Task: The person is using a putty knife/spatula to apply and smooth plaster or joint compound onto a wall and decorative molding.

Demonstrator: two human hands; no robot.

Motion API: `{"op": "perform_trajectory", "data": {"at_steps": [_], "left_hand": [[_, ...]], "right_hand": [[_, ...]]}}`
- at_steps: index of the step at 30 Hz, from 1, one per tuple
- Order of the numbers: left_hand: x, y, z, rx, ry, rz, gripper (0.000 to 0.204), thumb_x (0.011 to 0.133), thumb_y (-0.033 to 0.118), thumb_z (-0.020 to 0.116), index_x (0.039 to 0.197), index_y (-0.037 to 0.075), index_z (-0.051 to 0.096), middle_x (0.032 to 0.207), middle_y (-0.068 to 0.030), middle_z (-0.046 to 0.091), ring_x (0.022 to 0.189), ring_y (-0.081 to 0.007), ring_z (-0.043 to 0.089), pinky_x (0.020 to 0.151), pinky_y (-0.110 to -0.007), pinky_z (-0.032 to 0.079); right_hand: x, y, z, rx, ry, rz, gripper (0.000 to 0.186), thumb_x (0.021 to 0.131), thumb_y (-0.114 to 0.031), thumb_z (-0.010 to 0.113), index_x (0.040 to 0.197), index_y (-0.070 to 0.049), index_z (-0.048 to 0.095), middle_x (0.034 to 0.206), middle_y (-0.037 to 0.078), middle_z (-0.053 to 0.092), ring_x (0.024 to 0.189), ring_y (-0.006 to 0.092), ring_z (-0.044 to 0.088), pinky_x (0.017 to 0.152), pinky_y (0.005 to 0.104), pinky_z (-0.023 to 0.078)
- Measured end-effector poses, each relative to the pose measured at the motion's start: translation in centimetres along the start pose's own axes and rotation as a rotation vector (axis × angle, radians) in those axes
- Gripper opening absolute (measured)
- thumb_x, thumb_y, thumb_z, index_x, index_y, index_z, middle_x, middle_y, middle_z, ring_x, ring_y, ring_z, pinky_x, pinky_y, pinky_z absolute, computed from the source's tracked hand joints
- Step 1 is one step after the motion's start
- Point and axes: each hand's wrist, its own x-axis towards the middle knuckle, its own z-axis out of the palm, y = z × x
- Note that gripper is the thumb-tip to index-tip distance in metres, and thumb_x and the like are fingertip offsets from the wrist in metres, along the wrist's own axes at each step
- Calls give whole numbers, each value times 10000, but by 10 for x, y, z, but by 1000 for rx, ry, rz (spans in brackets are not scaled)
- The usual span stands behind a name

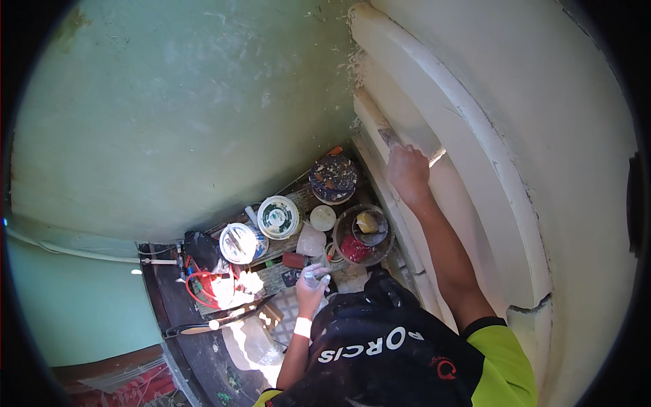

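My right hand [408, 173] is closed round a putty knife, whose grey blade [388, 137] touches the rounded ledge [371, 112] of the cream-white wall. A bright sunlit strip lies on the wall beside my knuckles. Lower down, my left hand [311, 287] hovers above the boards near my body, its fingers loosely bent and apart, smeared with white. No held thing shows in it. Close to it is a reddish-brown block [294, 260]. A round bucket [337, 234] nearby holds a red item and a small cup with a yellow sponge-like piece.
On the wooden boards stand a white tub with a green label [279, 217], another white tub [239, 243], a stained dark bucket [333, 179] and a small round lid [323, 218]. A red bag-like thing [218, 288] lies left. A green wall [183, 129] rises behind.
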Motion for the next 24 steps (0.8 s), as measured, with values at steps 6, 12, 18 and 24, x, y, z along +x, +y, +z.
{"op": "perform_trajectory", "data": {"at_steps": [6, 12, 18, 24], "left_hand": [[-6, 7, 4, 14, -1, 24, 386, 856, -30, 679, 1212, -21, 528, 1080, -108, 697, 652, -87, 601, 566, -219, 506], [-10, 2, -4, -23, 54, 60, 393, 859, -8, 688, 1218, -25, 527, 1079, -117, 692, 694, -92, 613, 569, -224, 520], [-16, -3, -8, -44, 105, 63, 388, 854, -27, 682, 1210, -24, 527, 1076, -119, 692, 669, -93, 605, 554, -228, 521], [-20, -1, -8, 7, 96, 32, 409, 850, -28, 668, 1233, -10, 525, 1087, -125, 694, 834, -125, 651, 604, -245, 570]], "right_hand": [[28, -1, 5, 44, 101, -39, 126, 845, -122, 529, 854, -49, 632, 858, 178, 677, 802, 358, 690, 711, 493, 552], [34, -11, 3, 12, 148, -70, 139, 846, -120, 525, 848, -40, 638, 853, 176, 678, 795, 350, 693, 708, 480, 556], [14, -14, 8, 0, 140, -89, 153, 856, -116, 516, 875, -53, 654, 864, 170, 685, 810, 346, 696, 701, 462, 559], [62, -11, 32, -6, 133, -72, 151, 855, -135, 534, 897, -63, 659, 867, 174, 685, 814, 355, 695, 708, 484, 556]]}}
